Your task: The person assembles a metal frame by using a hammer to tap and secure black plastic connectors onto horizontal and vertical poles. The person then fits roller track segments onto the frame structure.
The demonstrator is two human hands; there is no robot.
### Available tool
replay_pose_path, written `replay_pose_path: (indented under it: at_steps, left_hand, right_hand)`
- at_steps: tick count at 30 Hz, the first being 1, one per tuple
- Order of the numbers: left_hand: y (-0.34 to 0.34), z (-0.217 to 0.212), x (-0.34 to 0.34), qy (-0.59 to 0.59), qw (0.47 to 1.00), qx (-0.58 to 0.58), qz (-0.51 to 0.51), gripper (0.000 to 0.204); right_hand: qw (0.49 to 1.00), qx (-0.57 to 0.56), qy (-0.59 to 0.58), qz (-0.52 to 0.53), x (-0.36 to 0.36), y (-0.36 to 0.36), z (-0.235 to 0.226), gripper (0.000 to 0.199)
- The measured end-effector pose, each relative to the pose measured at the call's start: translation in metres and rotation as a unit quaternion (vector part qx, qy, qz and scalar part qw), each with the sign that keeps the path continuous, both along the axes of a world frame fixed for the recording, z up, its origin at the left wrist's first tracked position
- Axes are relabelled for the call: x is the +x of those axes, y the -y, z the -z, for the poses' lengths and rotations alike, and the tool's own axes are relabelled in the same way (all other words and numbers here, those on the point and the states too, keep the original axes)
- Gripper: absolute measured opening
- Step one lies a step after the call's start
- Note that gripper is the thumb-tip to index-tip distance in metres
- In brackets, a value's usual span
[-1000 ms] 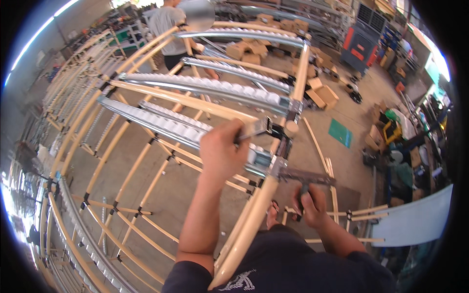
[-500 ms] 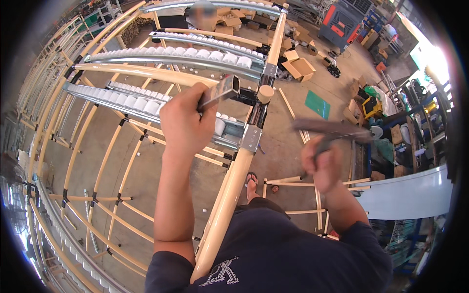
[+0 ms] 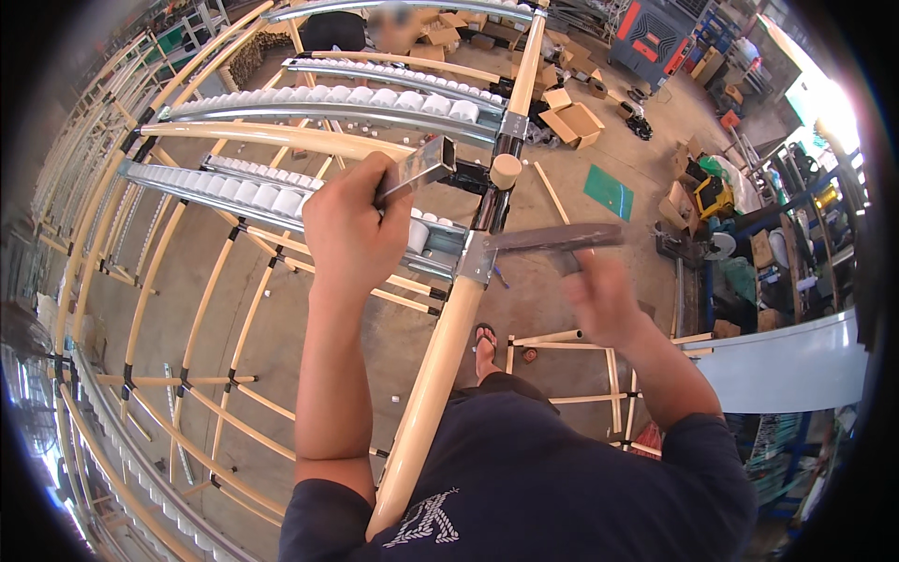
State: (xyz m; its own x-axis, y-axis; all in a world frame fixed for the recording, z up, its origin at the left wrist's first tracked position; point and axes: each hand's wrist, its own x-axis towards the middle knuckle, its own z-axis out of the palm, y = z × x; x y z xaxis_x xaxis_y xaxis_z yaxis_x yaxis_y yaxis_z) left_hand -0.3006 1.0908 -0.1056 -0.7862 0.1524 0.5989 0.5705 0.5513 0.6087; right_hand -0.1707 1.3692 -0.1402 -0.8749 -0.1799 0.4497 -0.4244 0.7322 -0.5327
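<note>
My left hand (image 3: 356, 220) is closed around a short silver rectangular metal tube (image 3: 423, 169), its open end facing right, above the roller track. In my right hand (image 3: 609, 300) is a hammer (image 3: 557, 238), blurred by motion. One end of the hammer's long dark head is at or against the metal bracket (image 3: 477, 258) on the thick beige pipe (image 3: 431, 403); contact is hard to tell. Just beyond the bracket, a black joint (image 3: 491, 208) wraps the pipe, next to a beige round pipe end (image 3: 506, 170). Part of the hammer's handle is hidden by my fingers.
Roller tracks (image 3: 375, 96) with white wheels run across the beige pipe rack at left. Cardboard boxes (image 3: 573, 124) and a green sheet (image 3: 609, 195) lie on the floor. Another person (image 3: 335, 31) is at the far side. A pale panel (image 3: 777, 365) stands at right.
My right hand has swung the hammer left, from out at the right to the metal bracket. My left hand keeps its hold on the metal tube, almost in place.
</note>
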Motion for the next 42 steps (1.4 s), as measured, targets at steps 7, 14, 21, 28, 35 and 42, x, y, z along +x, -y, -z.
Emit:
replay_pose_path:
  at_steps: [7,14,21,28,35,42]
  left_hand:
    - [0.002,-0.004,0.002,0.004,1.000,-0.028,-0.002,0.012]
    - [-0.005,-0.001,-0.001,-0.044,0.996,-0.073,0.008,0.012]
    - [-0.010,-0.003,-0.009,-0.048,0.995,-0.067,0.057,0.011]
    - [-0.012,-0.024,-0.009,0.237,0.971,-0.010,-0.010,0.017]
    - [-0.041,-0.060,-0.048,0.342,0.932,0.031,-0.114,0.025]
    - [-0.080,-0.070,-0.111,0.119,0.974,-0.167,-0.096,0.010]
  right_hand:
    - [0.947,-0.233,0.223,-0.005,0.043,-0.002,0.059,0.036]
    - [0.764,-0.544,0.344,-0.039,0.023,0.017,0.108,0.023]
    - [0.690,-0.641,0.330,0.063,-0.061,-0.002,0.122,0.026]
    - [0.747,-0.615,0.175,-0.183,-0.145,-0.083,0.120,0.028]
    - [0.861,-0.248,0.035,-0.444,-0.228,-0.125,0.066,0.027]
    - [0.815,-0.292,0.106,-0.489,-0.248,-0.117,0.069,0.030]
